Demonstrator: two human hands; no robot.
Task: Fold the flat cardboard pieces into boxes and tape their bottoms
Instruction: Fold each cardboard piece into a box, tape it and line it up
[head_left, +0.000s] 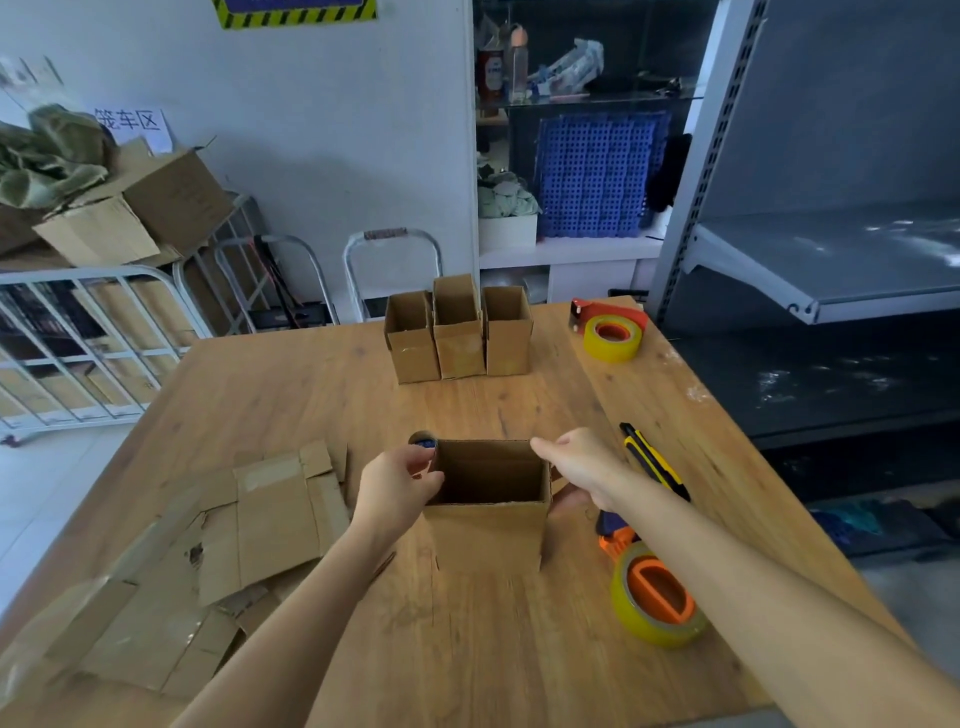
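Pale wood formed the tabletop (311, 395), with a grey wall, metal racks and shelving in the upper part of the frame. At the centre of the frame an open box (488, 535) stood upright on the tabletop, mouth upward, its inside dark and bare. The left hand (397, 486) gripped the box's left wall, its fingers (423, 457) curled over the top rim. The right hand (584, 467) held the right wall, thumb lying along the upper right corner and the other fingers wrapped down the outer side. At upper centre, well apart from the hands, three finished boxes (457, 332) stood side by side, touching, mouths up. Flat cardboard pieces (270, 519) lay overlapping in the lower left of the frame. A yellow-and-black utility knife (654, 462) lay just right of the right hand. Under the right forearm, at lower right, sat an orange tape dispenser (657, 592) with a yellow roll. A second tape roll (613, 338) on a red holder rested near the upper right corner of the tabletop. A small round dark thing with blue in it (422, 441) showed just beyond the left hand; what it was could not be told.
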